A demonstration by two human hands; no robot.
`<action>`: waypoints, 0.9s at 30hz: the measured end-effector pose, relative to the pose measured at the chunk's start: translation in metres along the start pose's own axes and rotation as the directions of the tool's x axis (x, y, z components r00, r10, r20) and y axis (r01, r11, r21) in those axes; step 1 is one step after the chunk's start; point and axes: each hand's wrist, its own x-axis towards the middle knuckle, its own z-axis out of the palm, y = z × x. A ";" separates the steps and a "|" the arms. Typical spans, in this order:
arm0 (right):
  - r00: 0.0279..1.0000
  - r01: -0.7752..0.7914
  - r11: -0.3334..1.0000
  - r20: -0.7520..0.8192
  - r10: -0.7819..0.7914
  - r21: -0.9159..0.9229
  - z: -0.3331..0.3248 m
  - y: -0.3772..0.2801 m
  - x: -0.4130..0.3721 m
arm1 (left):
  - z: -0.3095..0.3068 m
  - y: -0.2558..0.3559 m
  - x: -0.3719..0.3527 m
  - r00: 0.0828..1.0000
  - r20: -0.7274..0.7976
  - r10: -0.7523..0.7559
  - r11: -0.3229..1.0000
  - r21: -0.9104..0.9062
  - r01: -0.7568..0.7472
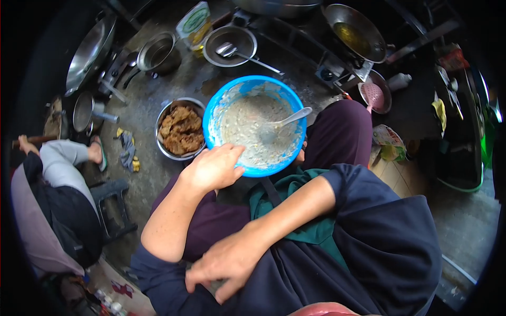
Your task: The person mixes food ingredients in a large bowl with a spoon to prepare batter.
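A blue plastic basin (pixel 301 138) sits by my knees, holding pale, lumpy batter (pixel 247 126). A light-coloured spoon (pixel 297 117) stands in the batter, its handle leaning on the right rim. My left hand (pixel 216 166) is over the near-left rim, fingers bent inward above the batter and thumb along the edge. Down by my left elbow, my right hand (pixel 229 263) is crossed over my body, its curled fingers on the navy left sleeve (pixel 158 274). Browned fried food (pixel 181 130) fills a metal bowl (pixel 159 141) just left of the basin.
Behind the basin are a metal bowl (pixel 210 52) with a ladle (pixel 226 50), an oil pouch (pixel 194 26) and a saucepan (pixel 156 52). A wok with oil (pixel 356 39) stands back right, near a pink strainer (pixel 373 96). Another person (pixel 58 195) sits at left.
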 end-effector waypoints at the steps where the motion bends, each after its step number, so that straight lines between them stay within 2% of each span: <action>1: 0.997 0.027 0.998 -0.067 -0.031 -0.057 -0.002 0.006 -0.004 | 0.004 0.002 0.001 1.000 0.010 0.014 1.000 -0.015 -0.014; 2: 0.971 0.096 0.960 -0.188 -0.149 -0.263 -0.004 0.012 -0.010 | 0.006 0.003 0.003 0.999 0.015 0.028 0.999 -0.028 -0.028; 4: 0.900 0.183 0.816 -0.240 -0.363 -0.548 -0.022 0.007 -0.021 | 0.007 0.013 0.002 0.999 0.028 0.033 0.999 -0.034 -0.032; 8: 0.826 0.056 0.380 -0.170 -0.537 -0.923 -0.055 -0.004 -0.053 | 0.016 0.021 0.005 0.990 -0.036 0.136 0.990 0.030 -0.135; 10: 0.852 -0.059 0.186 -0.147 -0.503 -0.981 -0.063 -0.002 -0.066 | 0.018 0.026 0.004 0.982 -0.070 0.178 0.982 0.077 -0.172; 13: 0.849 -0.095 0.072 -0.118 -0.514 -0.993 -0.062 0.000 -0.076 | 0.019 0.032 0.003 0.974 -0.103 0.201 0.979 0.052 -0.197; 15: 0.789 -0.225 0.029 -0.200 -0.581 -0.974 -0.069 0.001 -0.080 | 0.018 0.032 0.001 0.969 -0.136 0.205 0.978 -0.010 -0.209; 17: 0.797 -0.309 0.000 -0.259 -0.545 -0.951 -0.075 -0.009 -0.086 | 0.020 0.033 -0.001 0.964 -0.168 0.205 0.970 -0.100 -0.224; 19: 0.799 -0.350 -0.018 -0.288 -0.528 -0.937 -0.080 -0.014 -0.092 | 0.019 0.034 0.000 0.953 -0.224 0.204 0.926 -0.273 -0.262; 21: 0.796 -0.349 -0.013 -0.289 -0.531 -0.937 -0.082 -0.010 -0.096 | 0.018 0.036 -0.001 0.934 -0.299 0.196 0.801 -0.500 -0.329; 24: 0.771 -0.348 0.027 -0.302 -0.561 -0.937 -0.090 0.008 -0.101 | 0.015 0.041 0.000 0.897 -0.414 0.152 0.451 -0.779 -0.436; 27: 0.782 -0.219 -0.159 -0.076 -0.619 -0.963 -0.112 0.031 -0.114 | 0.012 0.049 0.001 0.880 -0.468 0.078 0.108 -0.874 -0.474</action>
